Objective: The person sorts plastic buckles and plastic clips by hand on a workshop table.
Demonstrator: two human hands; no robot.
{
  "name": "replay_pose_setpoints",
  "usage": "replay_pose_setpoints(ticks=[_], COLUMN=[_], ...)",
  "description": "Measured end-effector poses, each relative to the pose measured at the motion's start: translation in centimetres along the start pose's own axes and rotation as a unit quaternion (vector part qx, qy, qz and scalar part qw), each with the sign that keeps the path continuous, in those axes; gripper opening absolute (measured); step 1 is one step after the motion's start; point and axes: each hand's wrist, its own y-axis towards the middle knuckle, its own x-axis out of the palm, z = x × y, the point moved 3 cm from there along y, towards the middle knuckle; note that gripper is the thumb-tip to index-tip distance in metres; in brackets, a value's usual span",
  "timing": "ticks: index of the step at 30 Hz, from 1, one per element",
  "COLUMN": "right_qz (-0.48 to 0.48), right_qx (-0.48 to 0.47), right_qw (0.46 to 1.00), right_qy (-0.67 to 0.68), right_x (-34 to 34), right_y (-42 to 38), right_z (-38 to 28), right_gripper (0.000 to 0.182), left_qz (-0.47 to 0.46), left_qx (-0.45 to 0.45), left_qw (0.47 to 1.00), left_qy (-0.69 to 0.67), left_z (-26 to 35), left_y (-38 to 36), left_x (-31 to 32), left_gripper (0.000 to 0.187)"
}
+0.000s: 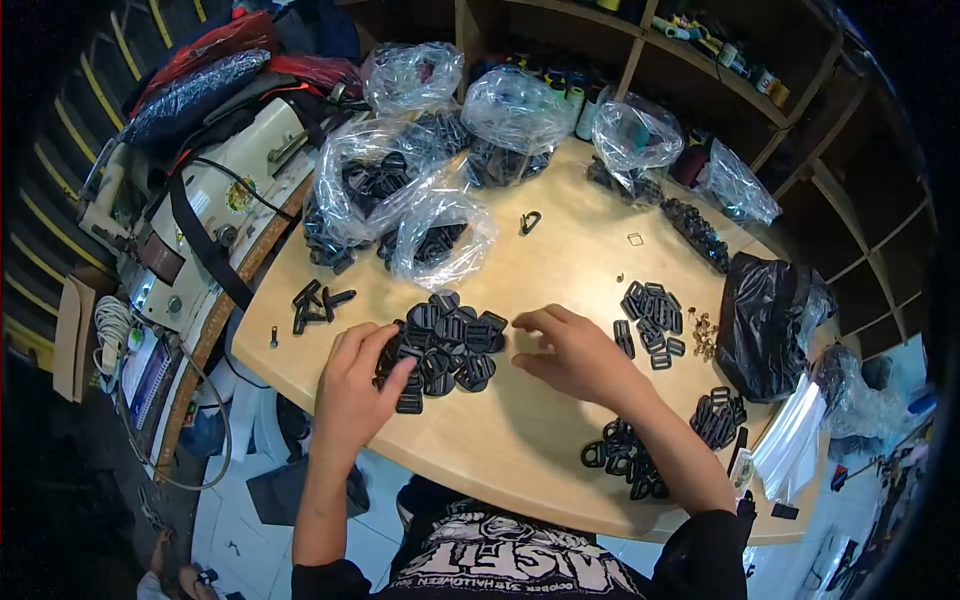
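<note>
A pile of black plastic strap buckles (447, 340) lies on the light wooden table (560, 450), between my two hands. At the left edge of the pile is my left hand (358, 382), its thumb apart from the fingers and its fingertips against the outer buckles. My right hand (575, 355) hovers just right of the pile with bent, spread fingers and nothing visible in them. To its right lies a smaller group of black slide buckles (652, 318). More black buckles (628, 458) sit under my right forearm, partly hidden by it.
Clear plastic bags of black parts (370, 180) line the table's back. A black plastic bag (762, 325) and small brass-coloured pieces (703, 335) are at right. Black clips (318, 303) lie at left, near a sewing machine (235, 195). Shelves (720, 75) stand behind.
</note>
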Motion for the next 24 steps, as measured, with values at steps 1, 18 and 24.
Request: replay_pose_setpoints(ticks=[1, 18, 24], right_qz=[0.047, 0.017, 0.024], right_qx=[-0.04, -0.099, -0.105], right_qw=[0.998, 0.988, 0.99], right_qy=[-0.014, -0.12, -0.093], right_x=[0.3, 4.4, 5.0], right_y=[0.2, 1.0, 1.1], right_z=[-0.4, -1.4, -1.7], right_gripper=[0.052, 0.112, 0.11], left_qz=[-0.023, 0.034, 0.007], left_qx=[-0.015, -0.083, -0.091], left_qw=[1.0, 0.989, 0.992], left_qy=[-0.001, 0.115, 0.091], left_z=[0.3, 0.8, 1.3], left_y=[-0.3, -2.4, -2.1], left_x=[0.1, 3.3, 3.9], left_gripper=[0.038, 0.049, 0.048])
